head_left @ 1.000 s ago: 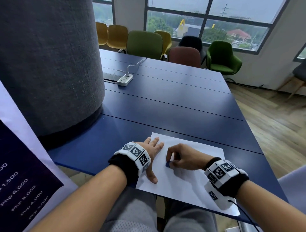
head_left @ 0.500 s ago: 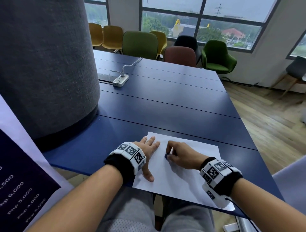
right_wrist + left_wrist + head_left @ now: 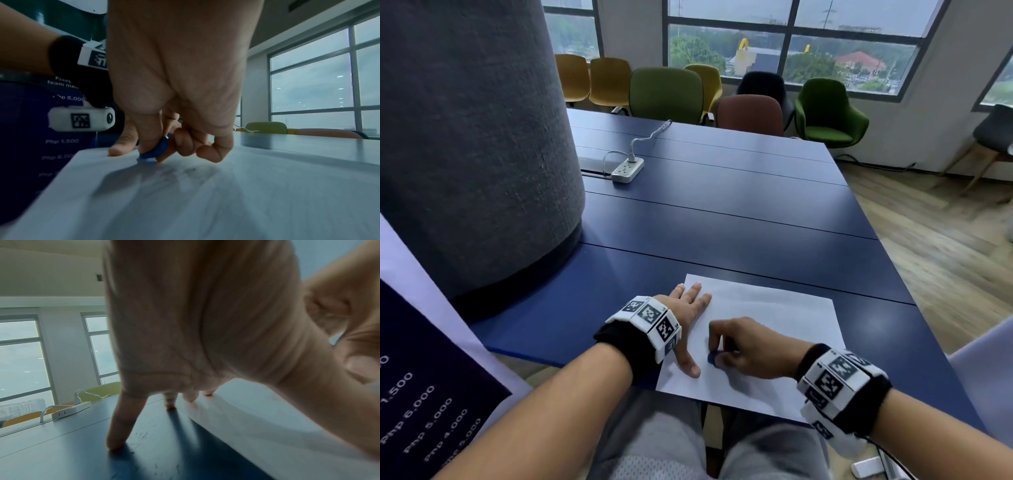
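Since half a second ago, the right hand (image 3: 751, 349) has been sliding back toward the person across the sheet of paper (image 3: 774, 308). It is now working just beside the left thumb (image 3: 690, 366) rather than near the sheet's middle. The left hand (image 3: 688, 306) is staying where it was, fingers straight and spread, pressing flat on the sheet's left edge with its outer fingers lying on the blue table (image 3: 722, 222).

The right thumb and forefinger are pinching a small blue eraser (image 3: 712, 358) and pressing its lower end onto the paper, while the other fingers are curling under the palm.

In the head view the fingers are covering most of the eraser. The right wrist view is showing faint grey marks on the paper behind it, too blurred to read. The left palm is filling and blurring the left wrist view.
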Tool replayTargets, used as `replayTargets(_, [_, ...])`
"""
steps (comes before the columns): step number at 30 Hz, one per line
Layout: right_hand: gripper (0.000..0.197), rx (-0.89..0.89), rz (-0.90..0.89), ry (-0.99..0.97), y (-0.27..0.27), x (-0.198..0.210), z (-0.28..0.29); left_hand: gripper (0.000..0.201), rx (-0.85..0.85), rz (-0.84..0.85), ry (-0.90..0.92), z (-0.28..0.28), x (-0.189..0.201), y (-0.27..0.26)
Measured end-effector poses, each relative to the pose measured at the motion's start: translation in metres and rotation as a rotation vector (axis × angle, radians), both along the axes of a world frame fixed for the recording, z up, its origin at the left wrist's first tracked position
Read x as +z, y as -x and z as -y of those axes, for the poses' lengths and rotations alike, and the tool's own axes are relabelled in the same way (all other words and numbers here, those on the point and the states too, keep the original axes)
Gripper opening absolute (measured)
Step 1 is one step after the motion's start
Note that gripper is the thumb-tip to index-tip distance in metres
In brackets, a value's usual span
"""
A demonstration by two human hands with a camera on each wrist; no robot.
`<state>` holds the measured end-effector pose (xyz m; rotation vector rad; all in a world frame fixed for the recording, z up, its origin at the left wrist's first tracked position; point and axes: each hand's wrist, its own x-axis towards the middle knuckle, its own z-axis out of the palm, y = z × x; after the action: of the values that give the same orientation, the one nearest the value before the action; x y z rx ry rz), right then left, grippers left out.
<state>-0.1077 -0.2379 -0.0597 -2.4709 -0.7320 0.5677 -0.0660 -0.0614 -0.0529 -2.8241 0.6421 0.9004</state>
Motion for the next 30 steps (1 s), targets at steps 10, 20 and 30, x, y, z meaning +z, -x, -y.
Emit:
replayTargets(10, [0.007, -0.03, 0.075, -0.045, 0.003, -0.007, -0.001, 0.144, 0.004, 0.003, 0.018, -0.001, -0.003, -0.001])
replayTargets(20, [0.012, -0.017, 0.134, 0.036, -0.009, -0.003, 0.011, 0.143, 0.012, 0.007, 0.03, -0.001, -0.002, 0.001])
replayTargets(30, [0.008, 0.012, 0.177, 0.032, -0.019, -0.001, 0.015, 0.143, 0.013, 0.016, 0.029, -0.002, -0.003, 0.001])
